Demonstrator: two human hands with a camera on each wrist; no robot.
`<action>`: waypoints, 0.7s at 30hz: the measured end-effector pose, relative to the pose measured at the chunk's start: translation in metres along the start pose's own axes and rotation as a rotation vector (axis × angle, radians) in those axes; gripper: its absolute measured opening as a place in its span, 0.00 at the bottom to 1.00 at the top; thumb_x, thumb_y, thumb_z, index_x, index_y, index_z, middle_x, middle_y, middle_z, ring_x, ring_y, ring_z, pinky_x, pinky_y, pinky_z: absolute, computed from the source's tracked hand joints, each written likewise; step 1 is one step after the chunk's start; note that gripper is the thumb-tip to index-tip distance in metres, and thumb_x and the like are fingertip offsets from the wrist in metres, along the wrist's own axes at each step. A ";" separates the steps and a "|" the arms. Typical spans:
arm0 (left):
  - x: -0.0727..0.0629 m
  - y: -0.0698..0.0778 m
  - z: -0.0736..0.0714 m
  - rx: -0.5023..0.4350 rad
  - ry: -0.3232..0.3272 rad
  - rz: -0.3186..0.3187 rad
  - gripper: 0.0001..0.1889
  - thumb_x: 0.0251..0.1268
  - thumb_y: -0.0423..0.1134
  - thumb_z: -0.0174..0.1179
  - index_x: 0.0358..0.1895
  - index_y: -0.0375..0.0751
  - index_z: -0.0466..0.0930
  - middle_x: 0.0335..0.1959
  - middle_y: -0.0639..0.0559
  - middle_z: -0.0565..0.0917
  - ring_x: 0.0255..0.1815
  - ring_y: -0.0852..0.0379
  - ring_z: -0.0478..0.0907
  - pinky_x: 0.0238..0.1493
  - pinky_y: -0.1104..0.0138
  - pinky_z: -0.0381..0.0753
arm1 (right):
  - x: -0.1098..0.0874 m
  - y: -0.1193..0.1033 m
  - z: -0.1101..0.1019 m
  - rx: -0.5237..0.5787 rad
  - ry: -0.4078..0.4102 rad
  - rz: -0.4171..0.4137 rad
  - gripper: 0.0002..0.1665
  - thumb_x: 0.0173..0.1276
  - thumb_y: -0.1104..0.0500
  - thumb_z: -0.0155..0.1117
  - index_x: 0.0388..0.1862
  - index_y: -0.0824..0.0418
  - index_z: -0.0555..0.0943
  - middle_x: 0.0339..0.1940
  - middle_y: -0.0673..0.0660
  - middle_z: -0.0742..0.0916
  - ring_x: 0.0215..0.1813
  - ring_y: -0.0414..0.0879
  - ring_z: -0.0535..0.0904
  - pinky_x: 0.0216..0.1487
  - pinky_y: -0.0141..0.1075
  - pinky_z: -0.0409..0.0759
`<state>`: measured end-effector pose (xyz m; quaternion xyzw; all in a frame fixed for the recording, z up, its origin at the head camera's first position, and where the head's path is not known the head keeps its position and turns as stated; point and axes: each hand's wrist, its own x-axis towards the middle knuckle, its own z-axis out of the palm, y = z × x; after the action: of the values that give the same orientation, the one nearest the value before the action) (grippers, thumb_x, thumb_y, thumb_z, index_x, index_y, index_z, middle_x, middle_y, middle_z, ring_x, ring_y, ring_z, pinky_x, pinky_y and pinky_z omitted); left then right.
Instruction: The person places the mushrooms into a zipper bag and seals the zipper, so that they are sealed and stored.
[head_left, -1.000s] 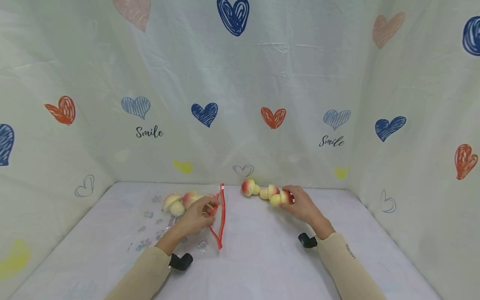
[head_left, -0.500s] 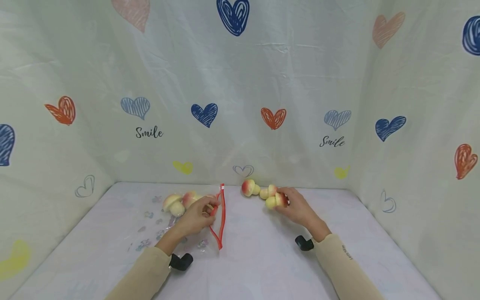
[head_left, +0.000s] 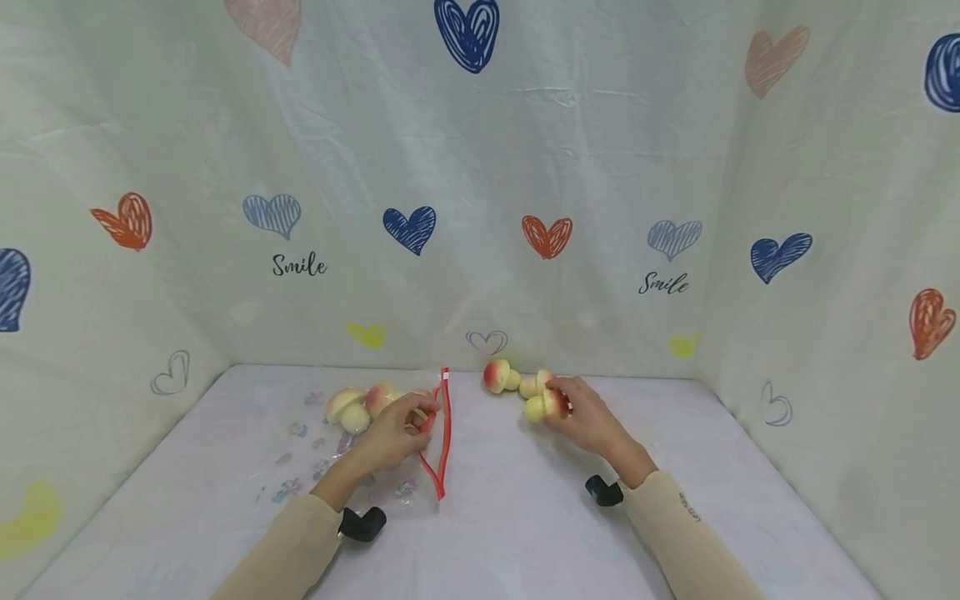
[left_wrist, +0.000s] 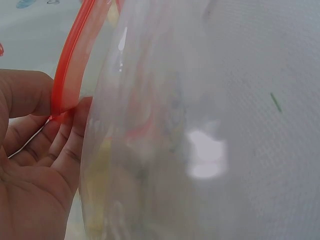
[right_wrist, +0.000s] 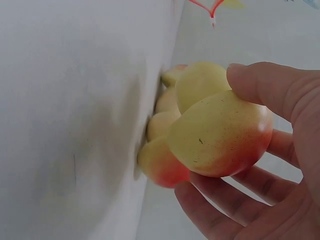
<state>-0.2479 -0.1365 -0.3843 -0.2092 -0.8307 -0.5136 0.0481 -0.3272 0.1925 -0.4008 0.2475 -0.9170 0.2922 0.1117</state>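
Observation:
My left hand (head_left: 393, 432) pinches the red zip edge (left_wrist: 72, 55) of a clear plastic zip bag (left_wrist: 165, 150), whose mouth stands open toward the right in the head view. Inside the bag lie toy mushrooms (head_left: 345, 409), cream with reddish caps, partly covered by the left hand. My right hand (head_left: 592, 421) holds another toy mushroom (right_wrist: 225, 135) by its yellow and red cap, thumb on one side and fingers on the other. Just behind it are two more mushrooms, one (head_left: 530, 386) overlapped by the held one and one (head_left: 500, 377) farther left.
A white cloth covers the table (head_left: 510, 533), with a white curtain (head_left: 480, 150) printed with hearts rising behind and at both sides. Flower prints show through the bag's film. A black camera mount (head_left: 363, 523) sits at the left wrist, and another (head_left: 603, 491) at the right.
My right hand has moved left with the mushroom, which now sits in front of the middle one in the head view. The left hand and the bag stay where they were.

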 end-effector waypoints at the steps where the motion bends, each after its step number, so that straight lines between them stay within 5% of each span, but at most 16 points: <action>1: 0.000 0.001 0.000 0.005 -0.001 -0.003 0.19 0.52 0.18 0.56 0.51 0.29 0.75 0.48 0.34 0.75 0.42 0.41 0.74 0.36 0.72 0.77 | 0.000 -0.001 0.001 0.000 -0.002 0.000 0.34 0.56 0.56 0.72 0.60 0.65 0.74 0.55 0.60 0.77 0.50 0.50 0.73 0.51 0.45 0.74; 4: 0.001 -0.002 0.001 0.010 -0.002 -0.004 0.19 0.53 0.18 0.56 0.51 0.28 0.74 0.47 0.34 0.75 0.42 0.42 0.74 0.37 0.72 0.77 | -0.001 -0.002 0.004 -0.002 -0.009 -0.007 0.33 0.56 0.56 0.72 0.59 0.64 0.74 0.53 0.59 0.78 0.47 0.49 0.73 0.49 0.43 0.74; 13: 0.011 -0.039 0.006 0.008 0.015 0.004 0.21 0.52 0.20 0.59 0.53 0.32 0.75 0.47 0.42 0.76 0.41 0.50 0.74 0.37 0.72 0.77 | -0.002 -0.008 0.014 0.008 -0.026 -0.028 0.31 0.55 0.57 0.73 0.57 0.62 0.75 0.49 0.56 0.78 0.45 0.46 0.72 0.48 0.42 0.73; 21: 0.012 -0.042 0.006 0.006 0.014 0.004 0.21 0.52 0.20 0.59 0.53 0.32 0.75 0.47 0.43 0.76 0.41 0.51 0.74 0.37 0.72 0.77 | -0.002 -0.011 0.017 0.007 -0.030 -0.037 0.31 0.54 0.57 0.73 0.57 0.63 0.75 0.52 0.57 0.78 0.48 0.47 0.73 0.51 0.44 0.74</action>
<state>-0.2748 -0.1442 -0.4184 -0.2073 -0.8314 -0.5126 0.0556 -0.3206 0.1760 -0.4103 0.2691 -0.9128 0.2895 0.1025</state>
